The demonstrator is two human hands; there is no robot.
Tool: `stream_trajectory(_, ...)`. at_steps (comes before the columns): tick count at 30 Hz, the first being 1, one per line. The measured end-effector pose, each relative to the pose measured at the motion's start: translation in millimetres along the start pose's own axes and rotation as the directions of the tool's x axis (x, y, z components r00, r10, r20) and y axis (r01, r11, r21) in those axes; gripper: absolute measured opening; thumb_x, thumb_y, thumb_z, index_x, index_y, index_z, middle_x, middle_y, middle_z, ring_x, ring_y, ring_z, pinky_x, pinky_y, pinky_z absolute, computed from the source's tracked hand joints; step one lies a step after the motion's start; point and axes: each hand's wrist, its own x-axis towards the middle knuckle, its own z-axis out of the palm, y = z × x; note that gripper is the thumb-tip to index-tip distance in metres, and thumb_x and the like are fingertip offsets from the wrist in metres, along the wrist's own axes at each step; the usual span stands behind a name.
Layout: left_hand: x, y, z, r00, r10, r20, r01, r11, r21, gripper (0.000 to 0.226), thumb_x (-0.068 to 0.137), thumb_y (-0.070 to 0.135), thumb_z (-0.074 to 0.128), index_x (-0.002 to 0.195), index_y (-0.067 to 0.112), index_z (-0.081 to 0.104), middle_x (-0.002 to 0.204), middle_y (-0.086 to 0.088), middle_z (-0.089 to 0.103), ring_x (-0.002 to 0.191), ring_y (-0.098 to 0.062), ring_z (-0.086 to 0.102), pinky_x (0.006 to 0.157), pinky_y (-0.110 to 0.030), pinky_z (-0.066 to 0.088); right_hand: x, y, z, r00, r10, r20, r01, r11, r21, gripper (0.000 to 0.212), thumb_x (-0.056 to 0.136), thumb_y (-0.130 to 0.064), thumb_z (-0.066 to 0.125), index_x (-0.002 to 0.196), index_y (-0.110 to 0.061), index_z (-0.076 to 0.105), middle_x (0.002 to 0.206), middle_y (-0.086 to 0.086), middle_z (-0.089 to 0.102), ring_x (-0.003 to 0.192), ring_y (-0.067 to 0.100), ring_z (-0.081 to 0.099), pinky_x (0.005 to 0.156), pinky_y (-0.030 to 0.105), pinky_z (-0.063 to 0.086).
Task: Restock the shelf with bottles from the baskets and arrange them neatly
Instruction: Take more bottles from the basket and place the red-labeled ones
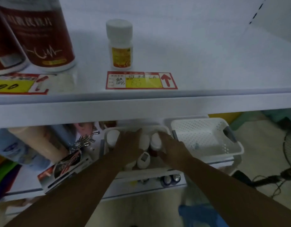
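One small white bottle (120, 45) with a yellow and red label stands upright on the upper shelf (141, 108), behind a red and yellow price tag (141, 80). Below the shelf edge, a white basket (105, 133) holds several white bottles (112, 136). My left hand (130, 145) reaches into it, palm down over the bottles. My right hand (171, 145) lies over the basket's right side, next to a white bottle (156, 141). The fingertips of both hands are hidden, so any grip is unclear.
A second white perforated basket (205, 138) sits to the right, nearly empty. Two large red canisters (43, 35) stand at the upper shelf's left. Boxes, tubes and metal clips (84, 141) crowd the lower shelf on the left. A fan and cables (289, 153) are on the floor at right.
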Motion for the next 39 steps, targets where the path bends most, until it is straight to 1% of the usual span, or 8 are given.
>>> stream_trajectory(7,2.5,4.4,3.9,0.991,-0.067,-0.115,0.060,0.996,-0.063,0.048,0.081,0.039,0.062,0.124,0.023,0.051,0.131,-0.001,0.055,0.126,-0.022,0.044,0.105,-0.034,0.024,11.4,2.3,15.6,0.984,0.103,-0.143,-0.103,0.995,0.013,0.060,0.080,-0.044,0.064,0.133,-0.025,0.043,0.136,-0.002,0.051,0.123,0.020,0.048,0.094,0.030,0.031)
stream_trajectory(12,-2.0,12.9,-25.8,0.999,-0.035,-0.031,0.030,0.988,-0.154,0.054,0.080,0.035,0.066,0.128,0.021,0.047,0.137,-0.003,0.050,0.128,-0.024,0.041,0.110,-0.040,0.024,5.2,6.7,-4.5,0.989,0.121,-0.083,-0.065,0.867,0.494,0.047,0.078,-0.024,0.074,0.121,-0.024,0.055,0.114,-0.004,0.063,0.107,0.015,0.058,0.084,0.009,0.038)
stream_trajectory(15,-18.9,21.8,-50.2,0.997,0.020,-0.073,-0.042,0.948,-0.315,0.053,0.077,0.031,0.071,0.124,0.022,0.049,0.126,-0.002,0.056,0.117,-0.021,0.050,0.099,-0.033,0.040,-8.2,1.9,-25.0,0.988,0.084,-0.133,0.019,0.775,0.632,0.036,0.076,-0.018,0.076,0.098,-0.034,0.053,0.096,-0.017,0.060,0.086,-0.008,0.058,0.069,-0.002,0.039)
stream_trajectory(20,-73.4,46.2,-85.9,0.998,0.008,-0.067,-0.054,0.697,-0.715,0.032,0.083,0.013,0.068,0.111,0.022,0.054,0.107,0.005,0.060,0.094,-0.002,0.059,0.076,-0.008,0.049,-45.5,-16.6,-58.7,0.988,0.032,-0.153,0.103,0.600,0.793,0.023,0.075,-0.027,0.076,0.087,-0.034,0.058,0.088,-0.013,0.064,0.073,-0.009,0.061,0.060,0.007,0.045)
stream_trajectory(25,-151.3,90.5,-113.3,0.987,-0.140,-0.076,-0.017,0.381,-0.924,0.022,0.083,0.020,0.064,0.105,0.021,0.065,0.094,0.004,0.073,0.081,-0.008,0.071,0.062,-0.022,0.056,-117.1,-45.5,-99.7,0.983,-0.075,-0.169,0.185,0.413,0.892,0.030,0.072,-0.042,0.069,0.095,-0.024,0.062,0.096,-0.001,0.069,0.085,0.011,0.067,0.067,0.022,0.054)
stream_trajectory(30,-229.1,126.1,-162.8,0.970,-0.101,-0.220,-0.154,0.444,-0.883,0.036,0.066,0.040,0.069,0.098,0.026,0.071,0.101,0.001,0.075,0.091,-0.016,0.071,0.075,-0.030,0.058,-180.2,-84.1,-158.1,0.966,-0.192,-0.176,0.225,0.276,0.934,0.044,0.071,-0.043,0.065,0.104,-0.014,0.061,0.100,0.006,0.071,0.092,0.021,0.069,0.077,0.037,0.055)
stream_trajectory(34,-276.6,145.5,-201.2,0.943,-0.115,-0.313,-0.219,0.492,-0.842,0.037,0.068,0.032,0.070,0.102,0.016,0.070,0.103,-0.008,0.074,0.094,-0.026,0.071,0.076,-0.036,0.059,-216.3,-118.4,-196.0,0.931,-0.289,-0.222,0.293,0.230,0.928,0.060,0.064,-0.049,0.068,0.111,-0.013,0.057,0.105,0.008,0.072,0.095,0.023,0.070,0.084,0.042,0.055)
stream_trajectory(39,-312.5,156.6,-238.8,0.906,-0.098,-0.412,-0.273,0.608,-0.745,0.038,0.065,0.033,0.071,0.099,0.017,0.070,0.096,-0.005,0.076,0.087,-0.021,0.072,0.076,-0.037,0.058,-233.7,-151.9,-221.6,0.897,-0.338,-0.286,0.383,0.266,0.885,0.065,0.056,-0.060,0.063,0.111,-0.029,0.053,0.104,0.001,0.071,0.092,0.017,0.070,0.085,0.043,0.056)
